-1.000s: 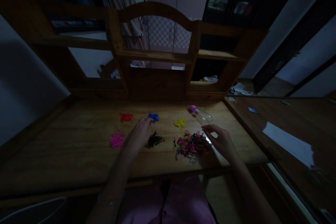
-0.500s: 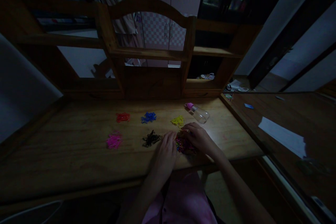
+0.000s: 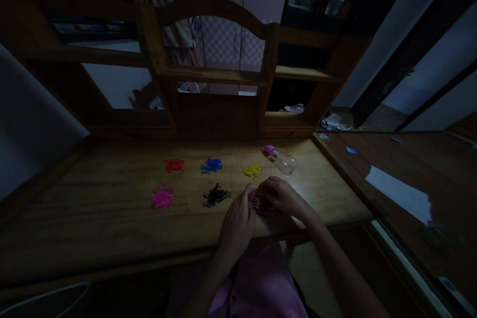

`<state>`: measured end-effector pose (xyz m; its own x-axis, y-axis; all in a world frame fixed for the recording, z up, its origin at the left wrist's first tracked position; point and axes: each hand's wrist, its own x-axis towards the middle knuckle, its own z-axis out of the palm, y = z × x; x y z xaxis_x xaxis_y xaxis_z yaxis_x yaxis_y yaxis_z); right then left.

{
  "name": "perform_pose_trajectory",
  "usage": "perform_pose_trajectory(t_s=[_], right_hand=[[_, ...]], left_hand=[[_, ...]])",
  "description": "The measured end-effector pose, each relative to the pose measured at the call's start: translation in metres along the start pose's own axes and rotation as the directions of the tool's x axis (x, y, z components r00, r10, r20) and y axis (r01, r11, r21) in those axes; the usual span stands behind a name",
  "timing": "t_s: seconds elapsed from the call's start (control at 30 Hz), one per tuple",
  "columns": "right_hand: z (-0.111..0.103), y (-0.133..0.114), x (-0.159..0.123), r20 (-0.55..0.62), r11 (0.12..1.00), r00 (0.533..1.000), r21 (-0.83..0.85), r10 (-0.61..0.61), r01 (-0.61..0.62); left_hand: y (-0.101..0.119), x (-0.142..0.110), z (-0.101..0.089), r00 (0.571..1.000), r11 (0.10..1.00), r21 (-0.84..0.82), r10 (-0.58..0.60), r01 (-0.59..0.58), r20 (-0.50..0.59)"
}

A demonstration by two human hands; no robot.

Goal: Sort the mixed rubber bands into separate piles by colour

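A mixed pile of multicoloured rubber bands point(image 3: 265, 207) lies near the desk's front edge, partly covered by my hands. My left hand point(image 3: 240, 216) rests on its side along the pile's left edge, fingers stretched out. On the pile's right, the fingers of my right hand point(image 3: 280, 194) are curled down among the bands; the fingertips are partly hidden. Sorted by colour, small heaps lie to the left and behind: black bands point(image 3: 216, 195), yellow bands point(image 3: 253, 171), blue bands point(image 3: 211, 165), red bands point(image 3: 175, 165) and pink bands point(image 3: 163, 197).
Behind the yellow heap, a clear bottle point(image 3: 285, 162) with a pink cap lies on its side. A wooden shelf unit point(image 3: 216, 77) rises along the desk's back. To the right, a lower brown surface holds white paper point(image 3: 398, 194) and a small blue card point(image 3: 352, 150).
My left hand has turned more onto its side and shifted slightly right against the mixed pile. My right hand has moved a little, staying over the bands.
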<state>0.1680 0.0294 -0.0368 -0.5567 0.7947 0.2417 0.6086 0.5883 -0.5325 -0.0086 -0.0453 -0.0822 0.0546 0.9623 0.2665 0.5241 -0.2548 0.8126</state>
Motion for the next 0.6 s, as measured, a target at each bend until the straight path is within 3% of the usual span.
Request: perform_pose_trajectory(t_s=[0.27,0.6], right_hand=[[0.001,-0.003,0.023,-0.002,0.990,0.999,-0.133,-0.038,0.037],[-0.015,-0.018,0.045,0.273,0.972,0.962,-0.228,0.014,0.051]], left_hand=[[0.005,-0.001,-0.011,0.989,0.968,-0.212,-0.142,0.131,-0.037],[0.007,0.000,-0.015,0.983,0.956,-0.251,-0.172,0.150,-0.070]])
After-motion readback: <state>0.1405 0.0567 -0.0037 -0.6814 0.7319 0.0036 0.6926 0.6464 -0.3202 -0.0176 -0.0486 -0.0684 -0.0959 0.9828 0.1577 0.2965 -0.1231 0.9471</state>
